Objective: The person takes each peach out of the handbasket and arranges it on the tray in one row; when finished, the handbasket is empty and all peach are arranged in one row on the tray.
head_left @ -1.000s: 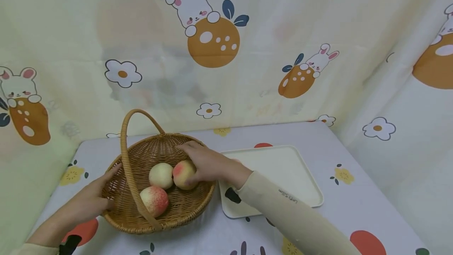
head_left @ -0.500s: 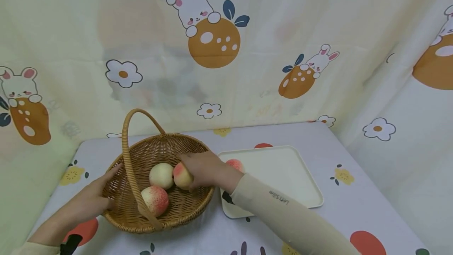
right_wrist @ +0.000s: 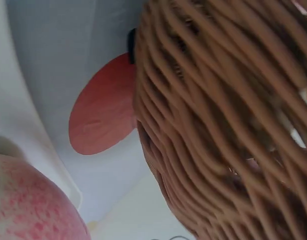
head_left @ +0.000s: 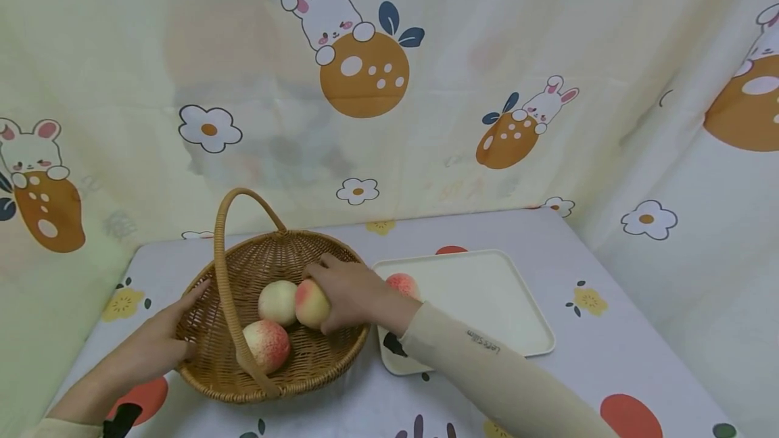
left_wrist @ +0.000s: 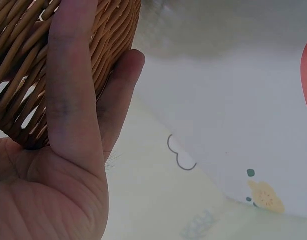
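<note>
A wicker basket with a tall arched handle stands at the left of the table. My left hand holds its left rim; in the left wrist view, fingers lie along the woven wall. Inside the basket, my right hand grips a yellow peach with a red blush, thumb and fingers spread about its right side. Touching that fruit on the left is a pale cream peach. A red-speckled peach lies in front, partly behind the handle. The right wrist view shows only basket weave, not the hand.
Right of the basket lies a white tray. One reddish peach sits at its left side, partly covered by my right wrist; this peach also shows in the right wrist view. A patterned curtain rises behind the table.
My right hand's fingers have settled around the blushed peach, which has shifted slightly left. The peach on the tray has come into sight from behind my wrist. My left hand stays put.
</note>
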`<state>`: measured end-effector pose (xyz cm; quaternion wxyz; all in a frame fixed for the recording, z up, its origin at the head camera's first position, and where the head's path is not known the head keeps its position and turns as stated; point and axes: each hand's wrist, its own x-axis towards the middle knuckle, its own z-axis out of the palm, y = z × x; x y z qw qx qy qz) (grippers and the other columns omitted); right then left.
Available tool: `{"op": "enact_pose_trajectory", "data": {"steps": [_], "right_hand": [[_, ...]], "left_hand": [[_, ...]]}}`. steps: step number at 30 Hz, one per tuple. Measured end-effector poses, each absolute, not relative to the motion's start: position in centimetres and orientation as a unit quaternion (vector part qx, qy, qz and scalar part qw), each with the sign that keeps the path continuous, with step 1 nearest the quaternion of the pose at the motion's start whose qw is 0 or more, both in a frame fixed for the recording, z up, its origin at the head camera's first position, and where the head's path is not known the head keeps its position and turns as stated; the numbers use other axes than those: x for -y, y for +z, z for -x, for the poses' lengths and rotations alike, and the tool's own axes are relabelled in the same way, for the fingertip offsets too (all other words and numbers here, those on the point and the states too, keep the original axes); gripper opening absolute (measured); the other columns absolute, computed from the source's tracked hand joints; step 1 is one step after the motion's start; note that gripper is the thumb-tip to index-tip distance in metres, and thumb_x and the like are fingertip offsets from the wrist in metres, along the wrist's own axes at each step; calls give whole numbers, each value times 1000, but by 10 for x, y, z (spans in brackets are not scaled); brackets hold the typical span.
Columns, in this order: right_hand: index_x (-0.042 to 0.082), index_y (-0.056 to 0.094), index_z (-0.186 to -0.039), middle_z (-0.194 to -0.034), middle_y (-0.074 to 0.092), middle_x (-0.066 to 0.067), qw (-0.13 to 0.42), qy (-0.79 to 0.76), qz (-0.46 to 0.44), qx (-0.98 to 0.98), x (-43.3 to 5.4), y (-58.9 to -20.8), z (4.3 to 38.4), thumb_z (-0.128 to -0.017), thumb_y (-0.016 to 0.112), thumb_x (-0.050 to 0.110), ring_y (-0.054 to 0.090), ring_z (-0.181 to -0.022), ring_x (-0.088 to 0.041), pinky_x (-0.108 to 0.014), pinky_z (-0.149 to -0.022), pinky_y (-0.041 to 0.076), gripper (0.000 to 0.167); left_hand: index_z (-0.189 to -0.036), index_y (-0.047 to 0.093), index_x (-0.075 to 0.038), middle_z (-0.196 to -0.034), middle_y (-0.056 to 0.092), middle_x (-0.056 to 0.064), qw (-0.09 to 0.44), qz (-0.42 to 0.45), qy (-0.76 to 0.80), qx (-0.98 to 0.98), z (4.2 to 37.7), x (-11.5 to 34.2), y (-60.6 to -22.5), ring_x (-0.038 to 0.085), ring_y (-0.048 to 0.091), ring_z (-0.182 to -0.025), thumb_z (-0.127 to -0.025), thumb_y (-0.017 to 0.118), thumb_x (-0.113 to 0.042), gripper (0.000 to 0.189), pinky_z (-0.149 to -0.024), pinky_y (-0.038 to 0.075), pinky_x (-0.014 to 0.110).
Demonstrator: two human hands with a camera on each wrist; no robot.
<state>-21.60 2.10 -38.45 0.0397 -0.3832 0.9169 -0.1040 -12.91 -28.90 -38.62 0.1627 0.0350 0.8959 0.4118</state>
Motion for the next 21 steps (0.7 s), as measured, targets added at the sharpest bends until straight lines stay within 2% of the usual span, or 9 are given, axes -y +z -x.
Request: {"op": "enact_pose_trajectory", "data": {"steps": [4,7,11,16,21], "right_hand": [[25,57,-130,-121,49,4,67,-265,390,-879,-33,-375,217,-65,89,30,54,-98,-10,-28,-80,49,73],[26,57,-132,-125,48,3,85,-378,391,-835,-45,-365,218,-67,89,23,52,-106,-12,-31,-87,49,73],[25,55,-140,-133,47,2,101,-500,374,-774,-62,-355,222,-70,88,13,53,-114,-18,-38,-90,51,78],[15,48,-147,-142,49,-2,94,-590,367,-713,-85,-351,230,-73,83,4,56,-119,-25,-43,-94,51,82],[12,43,-147,-141,52,-7,80,-616,340,-706,-113,-348,233,-75,83,3,55,-121,-27,-45,-101,45,82]], "left_hand": [[-163,3,-7,-156,9,43,163,-34,419,-892,128,289,-386,61,34,-130,-75,61,10,107,-76,54,43],[-163,2,-7,-156,9,43,165,-29,424,-890,127,289,-386,60,36,-129,-75,61,11,107,-74,54,42],[-163,3,-7,-156,11,44,164,-27,419,-893,128,290,-387,60,36,-129,-76,62,10,107,-75,54,42],[-163,4,-6,-155,12,44,160,-27,417,-895,128,290,-388,58,40,-126,-76,61,10,105,-74,54,42],[-162,4,-4,-154,13,45,159,-25,420,-893,128,290,-389,57,42,-125,-76,61,10,105,-74,55,43]]}}
